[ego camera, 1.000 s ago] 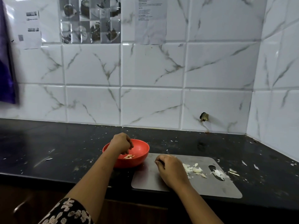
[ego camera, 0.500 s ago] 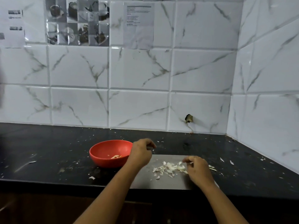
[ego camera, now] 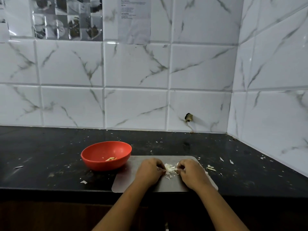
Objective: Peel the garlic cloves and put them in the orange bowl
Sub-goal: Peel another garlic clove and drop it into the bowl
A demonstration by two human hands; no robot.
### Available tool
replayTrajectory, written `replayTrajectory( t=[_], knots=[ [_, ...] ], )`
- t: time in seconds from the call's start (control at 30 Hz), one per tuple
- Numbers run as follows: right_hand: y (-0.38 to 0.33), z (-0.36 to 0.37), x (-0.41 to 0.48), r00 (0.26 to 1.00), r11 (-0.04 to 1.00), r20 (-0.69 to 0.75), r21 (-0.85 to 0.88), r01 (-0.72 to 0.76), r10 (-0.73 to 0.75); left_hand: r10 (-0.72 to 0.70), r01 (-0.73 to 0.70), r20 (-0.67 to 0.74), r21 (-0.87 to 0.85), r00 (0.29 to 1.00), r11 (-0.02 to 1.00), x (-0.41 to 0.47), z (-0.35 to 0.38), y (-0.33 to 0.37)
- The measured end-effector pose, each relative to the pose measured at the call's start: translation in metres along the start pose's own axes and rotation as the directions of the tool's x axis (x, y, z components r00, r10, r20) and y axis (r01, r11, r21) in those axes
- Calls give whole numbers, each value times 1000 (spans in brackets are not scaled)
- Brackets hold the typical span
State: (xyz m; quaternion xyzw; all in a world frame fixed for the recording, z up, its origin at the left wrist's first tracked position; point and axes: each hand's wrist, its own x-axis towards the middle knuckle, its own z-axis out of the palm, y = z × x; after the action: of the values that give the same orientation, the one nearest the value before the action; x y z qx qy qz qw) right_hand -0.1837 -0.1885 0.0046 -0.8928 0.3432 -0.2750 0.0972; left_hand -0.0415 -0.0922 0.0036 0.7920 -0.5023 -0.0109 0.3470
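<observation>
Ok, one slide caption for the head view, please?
Left hand and right hand pick at garlic peels on metal board beside orange bowl.

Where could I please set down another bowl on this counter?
Barest: the counter left of the orange bowl, and the strip between the cutting board and the tiled wall. Crowded: mid-board, where the left hand and right hand meet at the peel pile.

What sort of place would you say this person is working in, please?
Probably a home kitchen: a dark stone countertop backed by white marbled wall tiles, with an orange bowl beside a metal cutting board strewn with garlic peels, and printed sheets on the wall.
</observation>
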Motion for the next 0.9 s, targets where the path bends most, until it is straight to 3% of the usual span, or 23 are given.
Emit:
replayTrajectory(
  t=[0.1, 0.2, 0.47, 0.6, 0.9],
  knots=[
    [-2, 3, 0, 999, 995, -23, -96, 30, -32, -28, 27, -20, -31, 999, 999, 4, 1, -3],
    [-6, 2, 2, 998, 997, -64, -70, 16, -21, -51, 44, -49, -143, 997, 989, 5, 2, -5],
    [-20, 12, 12, 997, 951, -74, 309, -1, 25, 13, -74, -213, -285, 977, 956, 0, 0, -11],
    [-31, 14, 14, 998, 872, -60, 490, 6, 27, 43, -115, -201, -363, 979, 925, -2, -2, -9],
    [-37, 20, 9, 999, 787, -42, 616, 36, -13, 25, -130, -254, -403, 967, 906, -4, -5, -10]
  ],
)
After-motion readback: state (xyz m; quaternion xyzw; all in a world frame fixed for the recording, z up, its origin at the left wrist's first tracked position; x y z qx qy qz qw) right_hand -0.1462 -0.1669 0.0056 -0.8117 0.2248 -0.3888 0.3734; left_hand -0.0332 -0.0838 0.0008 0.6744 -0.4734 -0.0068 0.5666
